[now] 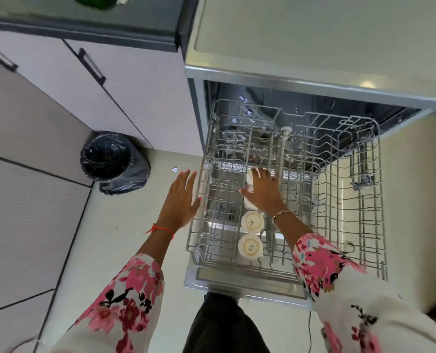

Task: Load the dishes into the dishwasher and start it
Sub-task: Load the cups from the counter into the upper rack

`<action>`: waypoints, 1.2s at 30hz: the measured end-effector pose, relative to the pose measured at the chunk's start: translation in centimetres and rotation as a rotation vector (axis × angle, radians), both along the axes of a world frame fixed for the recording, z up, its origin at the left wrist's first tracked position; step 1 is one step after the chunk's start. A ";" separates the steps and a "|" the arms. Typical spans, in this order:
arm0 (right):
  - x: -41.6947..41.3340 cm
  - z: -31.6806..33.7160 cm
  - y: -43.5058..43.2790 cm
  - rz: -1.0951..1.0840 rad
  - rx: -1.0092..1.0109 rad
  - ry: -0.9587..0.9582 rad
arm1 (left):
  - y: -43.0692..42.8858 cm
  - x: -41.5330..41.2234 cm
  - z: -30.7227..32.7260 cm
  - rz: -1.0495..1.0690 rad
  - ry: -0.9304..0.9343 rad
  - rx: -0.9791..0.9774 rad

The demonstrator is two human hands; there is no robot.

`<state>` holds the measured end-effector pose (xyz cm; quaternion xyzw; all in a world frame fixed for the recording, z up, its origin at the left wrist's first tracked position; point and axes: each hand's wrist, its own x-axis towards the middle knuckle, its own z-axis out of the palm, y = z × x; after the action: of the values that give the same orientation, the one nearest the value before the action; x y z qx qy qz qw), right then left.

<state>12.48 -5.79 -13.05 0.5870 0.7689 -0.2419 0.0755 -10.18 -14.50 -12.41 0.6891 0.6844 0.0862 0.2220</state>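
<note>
place: a kitchen
signs: open dishwasher [313, 80] with pulled-out wire rack [339, 200]; handled cabinet doors [125, 93]; lined bin [113, 161]

Both arms reach forward, left grip [183, 194] flat and spread, right grip [262, 191] curled over a cup [250, 177].

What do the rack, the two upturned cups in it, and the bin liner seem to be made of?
Rack: likely metal wire with a grey coating; thin, smooth bars. Cups: probably glazed ceramic, cream with printed base stamps. Bin liner: thin black plastic, glossy and wrinkled.
</note>
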 end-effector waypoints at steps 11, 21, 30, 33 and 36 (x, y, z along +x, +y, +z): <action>-11.4 6.8 -14.4 0.168 0.062 0.092 | -12.9 -7.3 5.2 0.012 0.027 -0.093; -27.1 5.7 -18.6 0.189 0.054 0.031 | -16.8 -25.6 6.6 -0.011 0.058 -0.056; -40.9 7.7 -10.8 0.269 0.152 0.133 | -9.7 -38.2 8.0 0.108 0.083 -0.010; -45.5 9.5 -4.8 0.300 0.239 0.201 | -4.4 -42.6 9.4 0.136 0.100 0.054; -50.0 11.9 2.1 0.297 0.355 0.283 | 1.6 -47.2 11.4 0.164 0.117 0.116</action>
<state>-37.48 -3.72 -1.19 0.4322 0.8798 -0.1693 -0.1021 -57.42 -12.87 -0.99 0.6463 0.7442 0.1030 0.1337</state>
